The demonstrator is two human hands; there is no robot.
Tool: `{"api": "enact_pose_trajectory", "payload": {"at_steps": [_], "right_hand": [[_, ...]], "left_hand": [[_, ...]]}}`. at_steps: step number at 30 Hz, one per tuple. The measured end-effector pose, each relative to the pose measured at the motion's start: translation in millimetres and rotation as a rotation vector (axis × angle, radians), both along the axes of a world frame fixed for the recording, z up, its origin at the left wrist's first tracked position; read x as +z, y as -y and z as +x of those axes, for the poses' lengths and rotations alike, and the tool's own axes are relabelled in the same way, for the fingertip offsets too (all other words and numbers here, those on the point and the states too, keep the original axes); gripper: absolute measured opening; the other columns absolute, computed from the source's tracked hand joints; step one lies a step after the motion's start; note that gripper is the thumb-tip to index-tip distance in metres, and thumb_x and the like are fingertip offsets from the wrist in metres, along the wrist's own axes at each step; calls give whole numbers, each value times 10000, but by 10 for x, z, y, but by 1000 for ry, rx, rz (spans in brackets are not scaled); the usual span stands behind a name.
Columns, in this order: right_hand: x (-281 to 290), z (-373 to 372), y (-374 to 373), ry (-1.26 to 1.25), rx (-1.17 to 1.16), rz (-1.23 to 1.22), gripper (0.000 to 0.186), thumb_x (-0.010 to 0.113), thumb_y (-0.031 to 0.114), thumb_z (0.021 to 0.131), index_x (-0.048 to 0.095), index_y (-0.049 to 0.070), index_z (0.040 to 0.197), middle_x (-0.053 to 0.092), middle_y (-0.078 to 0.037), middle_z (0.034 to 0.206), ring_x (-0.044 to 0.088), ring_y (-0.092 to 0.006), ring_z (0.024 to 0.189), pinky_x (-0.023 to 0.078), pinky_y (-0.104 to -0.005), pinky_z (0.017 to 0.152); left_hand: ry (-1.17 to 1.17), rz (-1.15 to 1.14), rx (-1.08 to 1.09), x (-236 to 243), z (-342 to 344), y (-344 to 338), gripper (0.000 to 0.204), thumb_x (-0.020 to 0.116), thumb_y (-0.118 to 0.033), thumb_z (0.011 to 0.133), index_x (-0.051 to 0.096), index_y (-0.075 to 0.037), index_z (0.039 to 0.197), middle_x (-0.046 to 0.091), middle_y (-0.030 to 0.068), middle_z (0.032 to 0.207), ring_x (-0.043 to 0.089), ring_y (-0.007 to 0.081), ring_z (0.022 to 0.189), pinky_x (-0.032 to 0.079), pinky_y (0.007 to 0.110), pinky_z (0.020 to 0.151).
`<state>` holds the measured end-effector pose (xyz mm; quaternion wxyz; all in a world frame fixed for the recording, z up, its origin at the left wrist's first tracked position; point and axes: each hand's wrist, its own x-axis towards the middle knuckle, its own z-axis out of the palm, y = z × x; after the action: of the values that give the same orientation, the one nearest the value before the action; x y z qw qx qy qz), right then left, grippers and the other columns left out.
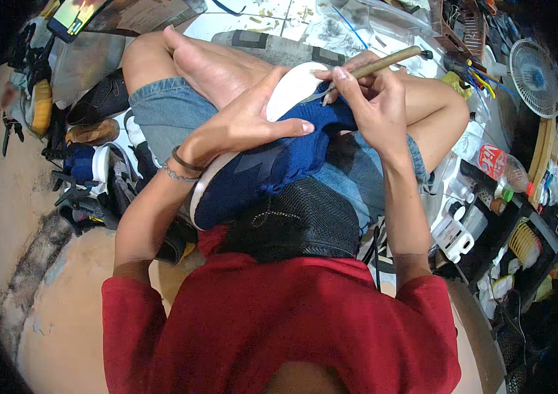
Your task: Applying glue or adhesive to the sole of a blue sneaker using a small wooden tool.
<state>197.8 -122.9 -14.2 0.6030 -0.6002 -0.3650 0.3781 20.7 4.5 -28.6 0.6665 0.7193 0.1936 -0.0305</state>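
A dark blue knit shoe with a white sole lies tilted across my lap, on a black mesh cloth. My left hand is wrapped round the shoe near one end, its thumb lying over the blue upper. My right hand grips a slim tool with a brownish handle and a dark end. The fingers are pinched close to the edge of the sole. Something thin and pale shows by the fingertips, too small to name; the tool's working tip is hard to make out.
Several shoes and black clamps lie to the left, with a phone at the far left. On the right are a red-labelled plastic bottle, a white jug, a round white grille and a brown crate.
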Motion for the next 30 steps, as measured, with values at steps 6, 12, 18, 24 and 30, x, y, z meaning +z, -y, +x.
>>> {"api": "enact_pose_trajectory", "payload": {"at_steps": [6,12,18,24,30], "right_hand": [[-2,26,42,77,68,-28,144,590,96,984,559,-44,972,667,-97,814,644,-124,709,545,-253,646],[-30,11,152,-28,5,17,118,520,93,1018,468,0,967,704,-249,1025,605,-122,748,521,-273,718],[27,-55,85,10,54,-13,153,574,86,993,566,-66,974,662,-115,870,659,-147,768,557,-266,689],[42,-25,85,47,92,-32,181,584,87,988,612,-91,977,662,-114,896,663,-146,763,557,-265,692],[10,11,112,-40,16,35,135,569,67,991,554,-59,947,650,-110,846,665,-148,770,559,-258,678]], "left_hand": [[56,27,17,-39,11,37,845,799,-374,785,370,2,1409,555,246,1275,541,336,1225,422,392,1036],[65,48,11,-90,6,69,836,797,-376,786,376,6,1398,559,255,1268,544,347,1223,420,397,1041],[24,24,-14,-24,-19,34,810,794,-271,816,352,-1,1439,512,186,1342,470,263,1284,356,356,1092],[38,1,-16,25,0,37,825,795,-292,810,351,3,1440,509,190,1341,462,265,1291,346,358,1100],[30,-5,-17,14,4,45,824,793,-293,808,353,14,1433,506,191,1342,461,264,1290,341,356,1101]]}}
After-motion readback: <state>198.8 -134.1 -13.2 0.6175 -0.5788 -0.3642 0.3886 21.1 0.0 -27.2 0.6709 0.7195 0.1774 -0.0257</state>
